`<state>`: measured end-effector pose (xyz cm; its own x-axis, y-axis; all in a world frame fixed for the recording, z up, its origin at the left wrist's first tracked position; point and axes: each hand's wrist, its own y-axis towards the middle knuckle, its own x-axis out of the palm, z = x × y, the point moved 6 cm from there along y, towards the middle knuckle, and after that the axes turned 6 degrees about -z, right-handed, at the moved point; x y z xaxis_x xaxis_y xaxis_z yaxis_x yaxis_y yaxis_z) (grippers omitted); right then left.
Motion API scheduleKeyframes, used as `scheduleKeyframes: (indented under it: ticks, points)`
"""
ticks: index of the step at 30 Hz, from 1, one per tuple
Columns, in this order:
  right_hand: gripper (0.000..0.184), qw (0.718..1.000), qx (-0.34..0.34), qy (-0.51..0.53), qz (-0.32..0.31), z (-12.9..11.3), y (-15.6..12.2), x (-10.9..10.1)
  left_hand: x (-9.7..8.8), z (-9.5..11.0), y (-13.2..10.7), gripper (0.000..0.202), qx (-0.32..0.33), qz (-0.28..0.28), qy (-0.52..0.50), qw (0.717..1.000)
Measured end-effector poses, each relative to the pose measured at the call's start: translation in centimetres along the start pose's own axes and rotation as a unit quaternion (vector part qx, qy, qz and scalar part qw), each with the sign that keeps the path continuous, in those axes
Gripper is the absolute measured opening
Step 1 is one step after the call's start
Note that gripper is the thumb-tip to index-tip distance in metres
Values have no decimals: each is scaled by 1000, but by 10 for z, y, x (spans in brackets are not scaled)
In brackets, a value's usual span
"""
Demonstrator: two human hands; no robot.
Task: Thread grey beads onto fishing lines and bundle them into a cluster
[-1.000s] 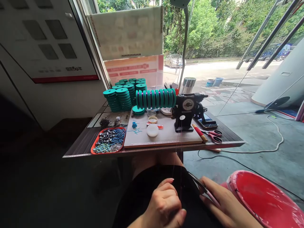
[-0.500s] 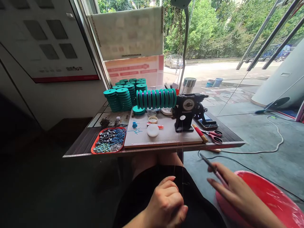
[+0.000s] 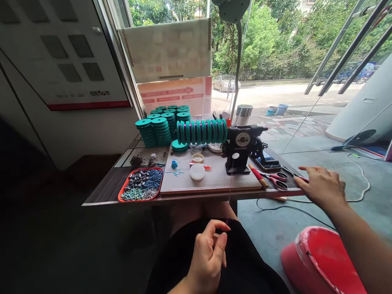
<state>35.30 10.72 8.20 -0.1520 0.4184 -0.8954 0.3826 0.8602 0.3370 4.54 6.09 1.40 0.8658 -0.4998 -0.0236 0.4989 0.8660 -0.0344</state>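
My left hand (image 3: 208,253) is raised over my dark-clothed lap, fingers curled and thumb near the index fingertip. A fine thread (image 3: 229,194) runs down past the table edge to those fingertips. At the table's right corner, my right hand (image 3: 323,188) grips a slim tool with a dark, pointed end and a pinkish handle (image 3: 302,178); its exact kind is unclear. Red-handled scissors (image 3: 280,181) lie just left of it. A black winding machine (image 3: 241,149) with a round dial carries a row of green spools (image 3: 202,131) on its shaft.
Stacks of green spools (image 3: 161,130) stand at the back left. A red tray (image 3: 119,196) holds small metal parts. On the pale board (image 3: 211,184) lie a white disc (image 3: 197,172) and a small dish (image 3: 197,157). A pink bucket (image 3: 294,257) is on the floor at right.
My right hand has moved up and forward from beside my lap to the table's right corner, bringing the slim tool down onto it. My left hand has turned and its fingers have loosened slightly.
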Motion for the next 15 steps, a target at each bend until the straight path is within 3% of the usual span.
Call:
scheduleKeyframes:
  ticks: [2,4,6,7,10,15]
  points:
    - [43,996,-73,57,9,-39,-30,-1,1,1,2,34,10,11,-36,999]
    - [32,977,-179,114,-24,-87,-63,5,2,1,4,33,14,16,-94,995]
    - [26,918,-329,210,-75,-135,-93,11,2,2,7,33,10,14,-154,988]
    - [23,895,-362,254,-65,-150,-102,9,2,3,8,34,11,9,-175,984]
    - [15,856,-400,327,-38,-170,-108,-2,1,11,9,34,32,-1,-176,984]
    - [12,850,-427,309,-26,-162,-111,-19,-2,31,7,29,63,-17,-25,998]
